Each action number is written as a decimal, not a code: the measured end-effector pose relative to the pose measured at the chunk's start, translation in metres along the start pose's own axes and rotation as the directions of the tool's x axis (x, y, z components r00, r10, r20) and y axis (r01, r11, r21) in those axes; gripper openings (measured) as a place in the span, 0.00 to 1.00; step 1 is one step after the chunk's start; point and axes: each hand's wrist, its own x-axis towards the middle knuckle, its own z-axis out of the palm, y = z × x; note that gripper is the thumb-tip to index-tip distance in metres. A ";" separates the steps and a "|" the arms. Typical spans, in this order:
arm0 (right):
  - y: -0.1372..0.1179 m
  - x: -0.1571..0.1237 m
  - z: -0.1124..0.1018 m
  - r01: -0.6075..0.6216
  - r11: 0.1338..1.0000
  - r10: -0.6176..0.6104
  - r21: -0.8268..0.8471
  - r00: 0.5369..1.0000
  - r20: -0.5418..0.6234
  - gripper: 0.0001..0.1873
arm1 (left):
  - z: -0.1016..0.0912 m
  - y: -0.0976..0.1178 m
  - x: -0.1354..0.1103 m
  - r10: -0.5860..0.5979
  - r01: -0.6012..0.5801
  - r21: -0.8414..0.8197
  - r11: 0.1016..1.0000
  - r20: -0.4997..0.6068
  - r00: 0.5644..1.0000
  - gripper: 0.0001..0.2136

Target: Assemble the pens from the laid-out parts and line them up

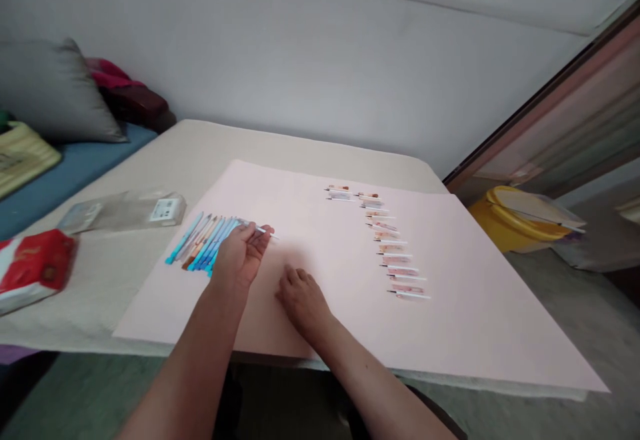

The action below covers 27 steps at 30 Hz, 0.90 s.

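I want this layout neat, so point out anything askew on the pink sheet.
One small cluster of pen parts sits left of the slanting column of similar parts, near its far end, so it breaks the line; that may be deliberate. I see no spill or obvious damage.

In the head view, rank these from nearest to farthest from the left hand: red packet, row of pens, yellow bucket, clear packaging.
1. Row of pens: just left of the left hand.
2. Clear packaging: farther left.
3. Red packet: far left.
4. Yellow bucket: far right, beyond the table.
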 end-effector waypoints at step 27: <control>0.046 -0.018 -0.050 -0.183 0.605 0.433 0.775 0.892 -0.127 0.11 | 0.015 -0.038 -0.020 0.005 -0.046 0.265 0.963 0.155 0.988 0.06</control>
